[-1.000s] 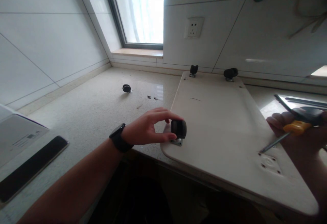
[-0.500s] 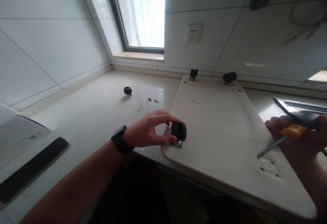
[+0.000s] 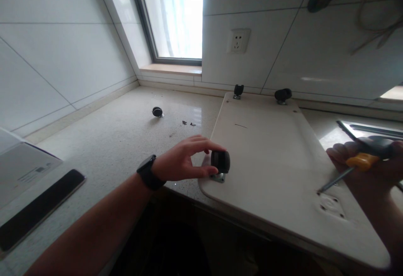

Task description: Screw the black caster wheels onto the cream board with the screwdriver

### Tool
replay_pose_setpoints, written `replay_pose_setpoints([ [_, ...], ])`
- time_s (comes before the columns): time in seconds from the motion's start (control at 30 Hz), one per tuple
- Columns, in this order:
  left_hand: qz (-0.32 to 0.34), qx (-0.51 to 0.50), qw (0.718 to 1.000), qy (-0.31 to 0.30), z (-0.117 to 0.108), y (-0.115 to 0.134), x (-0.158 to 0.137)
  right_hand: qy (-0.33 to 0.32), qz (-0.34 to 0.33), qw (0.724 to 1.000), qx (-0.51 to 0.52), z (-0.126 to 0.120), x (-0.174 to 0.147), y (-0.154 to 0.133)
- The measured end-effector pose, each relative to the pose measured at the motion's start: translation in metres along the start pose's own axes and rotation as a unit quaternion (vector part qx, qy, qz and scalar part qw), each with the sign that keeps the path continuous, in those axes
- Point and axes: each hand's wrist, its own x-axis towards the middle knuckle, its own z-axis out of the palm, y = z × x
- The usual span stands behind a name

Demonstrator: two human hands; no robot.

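Note:
My left hand (image 3: 189,158) pinches a black caster wheel (image 3: 221,162) between thumb and fingers. Its metal plate rests on the near left corner of a white board (image 3: 267,162). At the right, my right hand (image 3: 374,171) is closed around a screwdriver (image 3: 362,161) with a yellow and dark handle. The screwdriver's tip meets the board beside a raised square mount (image 3: 332,207) with dark holes; whether a screw is under it, I cannot tell. Two more casters, a left one (image 3: 238,91) and a right one (image 3: 282,95), stand at the board's far end.
A loose caster (image 3: 157,111) lies on the speckled counter (image 3: 119,129), with several small dark screws (image 3: 188,123) near it. A phone (image 3: 44,209) and a white box (image 3: 25,167) are at the left. Behind the board, a socket (image 3: 239,41) is on the tiled wall.

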Motion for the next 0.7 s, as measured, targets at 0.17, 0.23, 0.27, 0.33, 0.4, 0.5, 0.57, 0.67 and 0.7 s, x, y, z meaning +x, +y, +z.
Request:
replay_pose_setpoints([
  [0.17,0.01,-0.004,1.0,0.004,0.0005,0.0002,0.0001,-0.061,-0.041,0.993,-0.089,-0.0004,-0.0008,-0.0003],
  [0.23,0.009,-0.002,1.0,0.003,0.0006,0.0003,0.0003,-0.055,-0.031,0.994,-0.086,0.0005,-0.001,-0.0007],
  [0.27,0.008,0.0,1.0,0.003,0.0005,0.0002,0.0004,-0.05,-0.03,0.995,-0.084,0.0009,-0.0006,-0.0008],
  [0.33,0.006,0.002,1.0,0.004,0.0003,0.0001,0.0006,-0.033,-0.033,0.995,-0.082,0.0014,0.0011,-0.0005],
  [0.4,0.007,0.002,1.0,0.003,0.0001,-0.0001,0.0006,-0.018,-0.035,0.996,-0.076,0.001,0.0032,0.0003],
  [0.5,0.006,0.001,1.0,0.001,0.0002,-0.0003,0.0004,-0.026,-0.033,0.996,-0.079,-0.0001,0.0047,0.0011],
  [0.57,0.003,0.001,1.0,0.001,0.0005,-0.0004,0.0001,-0.042,-0.039,0.995,-0.087,-0.0004,0.0047,0.0011],
  [0.67,0.003,0.001,1.0,0.004,0.0011,-0.0007,-0.0004,-0.037,-0.045,0.995,-0.086,-0.0005,0.0051,0.0006],
  [0.7,0.003,0.001,1.0,0.004,0.0013,-0.001,-0.0005,-0.035,-0.043,0.995,-0.083,-0.0009,0.0055,0.0006],
])
